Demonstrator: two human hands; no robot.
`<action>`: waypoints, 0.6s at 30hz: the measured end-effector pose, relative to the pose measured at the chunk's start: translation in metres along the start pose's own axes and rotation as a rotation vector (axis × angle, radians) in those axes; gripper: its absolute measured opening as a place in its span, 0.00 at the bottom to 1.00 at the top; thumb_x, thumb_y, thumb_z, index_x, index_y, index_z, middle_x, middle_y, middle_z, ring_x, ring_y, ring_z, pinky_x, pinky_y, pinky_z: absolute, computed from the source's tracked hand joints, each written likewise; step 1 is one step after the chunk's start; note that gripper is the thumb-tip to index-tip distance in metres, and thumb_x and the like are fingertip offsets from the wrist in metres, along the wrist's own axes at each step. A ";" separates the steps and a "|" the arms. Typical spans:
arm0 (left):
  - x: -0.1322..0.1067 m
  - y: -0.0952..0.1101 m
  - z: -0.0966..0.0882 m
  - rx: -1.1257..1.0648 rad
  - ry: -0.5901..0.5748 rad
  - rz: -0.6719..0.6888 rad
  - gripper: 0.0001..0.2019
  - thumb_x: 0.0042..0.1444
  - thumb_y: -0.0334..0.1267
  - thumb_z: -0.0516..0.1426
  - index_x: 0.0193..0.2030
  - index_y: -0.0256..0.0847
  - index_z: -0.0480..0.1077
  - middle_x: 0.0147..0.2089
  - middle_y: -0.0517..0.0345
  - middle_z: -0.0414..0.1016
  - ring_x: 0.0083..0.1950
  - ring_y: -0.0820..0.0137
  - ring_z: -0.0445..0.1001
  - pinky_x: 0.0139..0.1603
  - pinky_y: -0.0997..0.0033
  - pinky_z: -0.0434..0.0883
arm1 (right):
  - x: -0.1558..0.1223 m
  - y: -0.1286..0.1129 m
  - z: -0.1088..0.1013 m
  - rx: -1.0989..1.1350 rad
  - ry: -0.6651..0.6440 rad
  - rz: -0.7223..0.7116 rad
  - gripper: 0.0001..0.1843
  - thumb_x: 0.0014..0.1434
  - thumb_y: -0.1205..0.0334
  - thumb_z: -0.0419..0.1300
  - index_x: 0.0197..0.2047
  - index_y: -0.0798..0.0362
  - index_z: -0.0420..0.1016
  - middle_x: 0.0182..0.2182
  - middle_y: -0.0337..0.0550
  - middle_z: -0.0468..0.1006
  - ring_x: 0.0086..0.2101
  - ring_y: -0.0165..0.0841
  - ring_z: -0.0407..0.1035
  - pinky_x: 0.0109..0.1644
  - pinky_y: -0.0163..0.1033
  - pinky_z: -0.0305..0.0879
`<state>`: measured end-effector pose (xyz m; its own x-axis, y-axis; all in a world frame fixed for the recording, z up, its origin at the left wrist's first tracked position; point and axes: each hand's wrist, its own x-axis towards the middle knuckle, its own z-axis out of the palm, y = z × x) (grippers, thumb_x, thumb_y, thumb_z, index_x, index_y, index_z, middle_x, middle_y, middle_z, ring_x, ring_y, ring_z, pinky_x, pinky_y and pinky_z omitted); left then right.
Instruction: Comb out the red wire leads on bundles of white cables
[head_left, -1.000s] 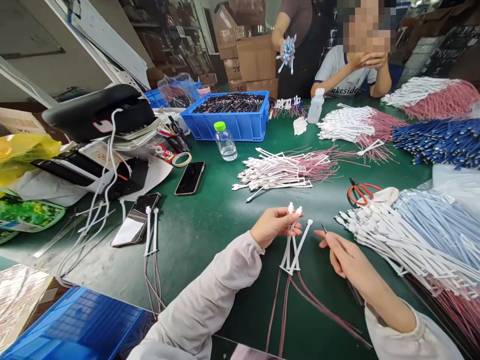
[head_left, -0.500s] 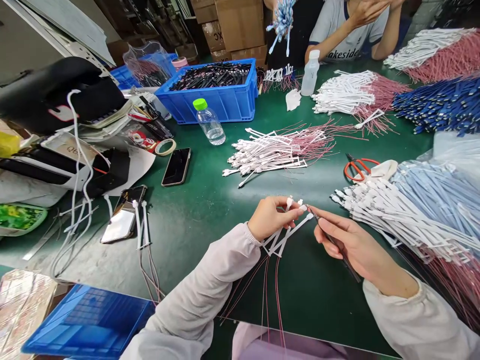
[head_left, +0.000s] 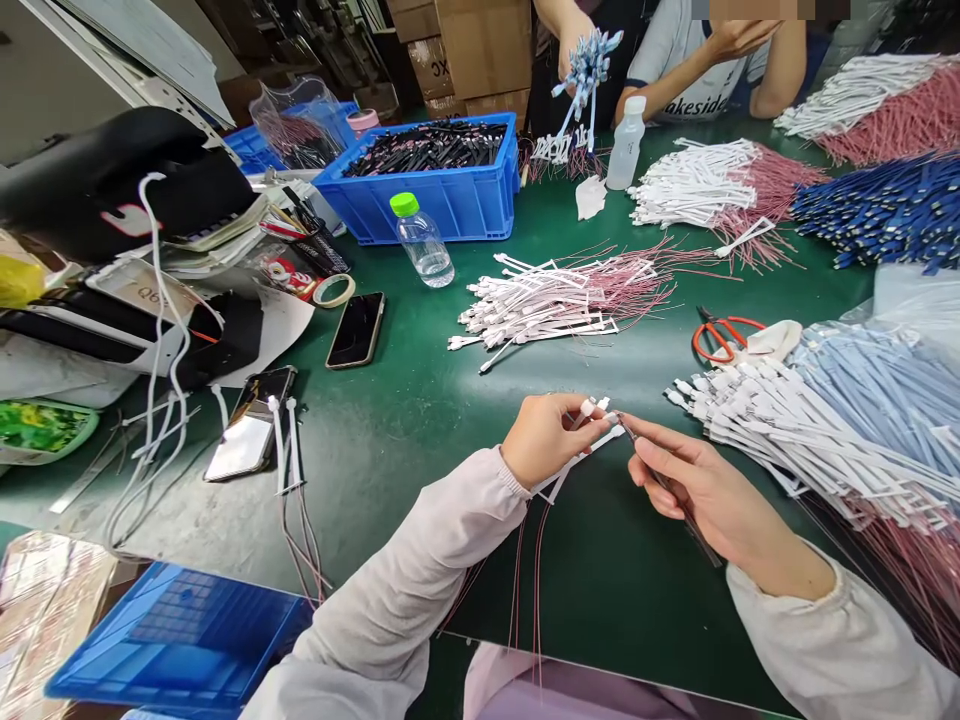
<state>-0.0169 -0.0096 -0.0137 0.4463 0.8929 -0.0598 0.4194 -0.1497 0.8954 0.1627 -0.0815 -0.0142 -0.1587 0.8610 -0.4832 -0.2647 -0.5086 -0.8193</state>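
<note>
My left hand (head_left: 546, 436) is closed on a few white cables (head_left: 574, 470) near the table's front edge. Their white connector ends (head_left: 596, 406) poke out past my thumb and forefinger, while thin pink wires trail below toward my lap. In my right hand (head_left: 697, 487) I grip dark tweezers (head_left: 701, 540), their tip meeting one connector beside my left fingertips. What exactly the tip pinches is too small to tell. To the right of that hand lies a large heap of white cables (head_left: 810, 440) with pink wires.
Red-handled scissors (head_left: 724, 338) lie beyond my right hand. Farther back are another white cable pile (head_left: 540, 305), a green-capped bottle (head_left: 422, 245) and a blue bin (head_left: 435, 205) of black cables. Two phones (head_left: 356, 330) lie leftward. Across the table, a co-worker's hand (head_left: 574, 45) holds light-blue cables.
The cables in my left hand have turned a little, and their wires hang farther left. The tweezers stay at the connectors. The co-worker's light-blue bundle has shifted slightly down and right.
</note>
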 end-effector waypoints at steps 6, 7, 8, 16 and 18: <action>0.003 -0.007 0.001 -0.098 -0.023 -0.027 0.14 0.54 0.47 0.57 0.35 0.39 0.77 0.21 0.61 0.72 0.23 0.74 0.71 0.28 0.78 0.65 | -0.001 0.002 0.002 -0.027 0.011 -0.005 0.29 0.57 0.51 0.63 0.61 0.44 0.66 0.23 0.33 0.63 0.18 0.21 0.50 0.19 0.30 0.42; 0.004 -0.007 0.001 -0.117 -0.024 -0.031 0.14 0.53 0.47 0.57 0.35 0.39 0.77 0.21 0.61 0.72 0.23 0.74 0.71 0.28 0.78 0.66 | -0.001 0.001 0.002 -0.033 0.008 -0.005 0.29 0.57 0.50 0.63 0.61 0.44 0.66 0.23 0.33 0.63 0.18 0.21 0.49 0.19 0.30 0.42; 0.005 -0.008 0.002 -0.134 -0.024 -0.035 0.14 0.53 0.47 0.57 0.35 0.39 0.77 0.21 0.60 0.72 0.23 0.74 0.71 0.28 0.78 0.66 | -0.001 0.001 0.003 -0.037 0.002 -0.004 0.29 0.58 0.50 0.62 0.62 0.45 0.65 0.24 0.34 0.64 0.18 0.21 0.49 0.19 0.30 0.43; 0.004 0.000 0.001 -0.052 0.003 -0.019 0.13 0.53 0.46 0.57 0.34 0.39 0.77 0.20 0.61 0.71 0.22 0.76 0.68 0.27 0.77 0.64 | 0.003 0.000 0.003 -0.041 0.017 -0.008 0.31 0.57 0.48 0.62 0.62 0.48 0.65 0.25 0.37 0.68 0.19 0.23 0.51 0.20 0.31 0.45; 0.004 0.000 0.002 -0.039 0.000 -0.024 0.14 0.53 0.47 0.57 0.34 0.39 0.77 0.20 0.61 0.70 0.21 0.76 0.67 0.27 0.77 0.64 | 0.002 0.001 0.002 -0.042 0.020 0.000 0.31 0.57 0.48 0.62 0.62 0.47 0.65 0.24 0.36 0.67 0.19 0.22 0.51 0.20 0.31 0.44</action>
<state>-0.0138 -0.0070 -0.0144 0.4367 0.8959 -0.0817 0.3986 -0.1113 0.9104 0.1600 -0.0799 -0.0154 -0.1393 0.8611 -0.4890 -0.2243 -0.5084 -0.8314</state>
